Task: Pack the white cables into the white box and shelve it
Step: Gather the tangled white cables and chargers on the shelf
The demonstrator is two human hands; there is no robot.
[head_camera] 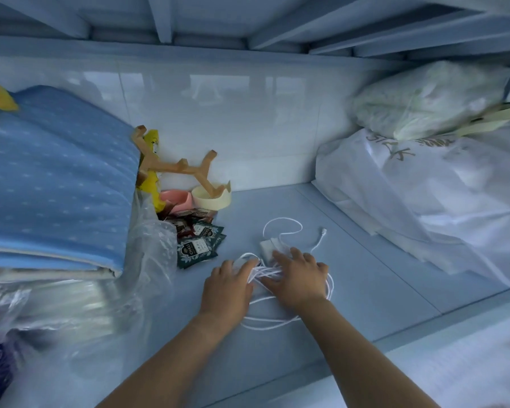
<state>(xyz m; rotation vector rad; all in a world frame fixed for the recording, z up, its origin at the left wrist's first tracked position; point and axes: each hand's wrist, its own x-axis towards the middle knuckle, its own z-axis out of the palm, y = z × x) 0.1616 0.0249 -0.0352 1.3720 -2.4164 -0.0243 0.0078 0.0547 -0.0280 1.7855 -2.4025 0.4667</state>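
A tangle of white cables (280,231) lies on the pale blue shelf surface (365,260), with loops spreading behind and in front of my hands and a small white adapter block (268,245) among them. One loose cable end with a plug (324,231) points to the right. My left hand (228,285) grips a bunch of strands at the tangle's left side. My right hand (299,278) rests on top of the cables with fingers curled over them, touching the adapter. No white box is in view.
A folded blue blanket (56,187) lies at the left over clear plastic bags (86,304). Dark tea sachets (196,245), a pink bowl (175,200), a cream bowl (211,198) and a wooden stand (177,166) sit behind. White plastic bags (424,201) fill the right.
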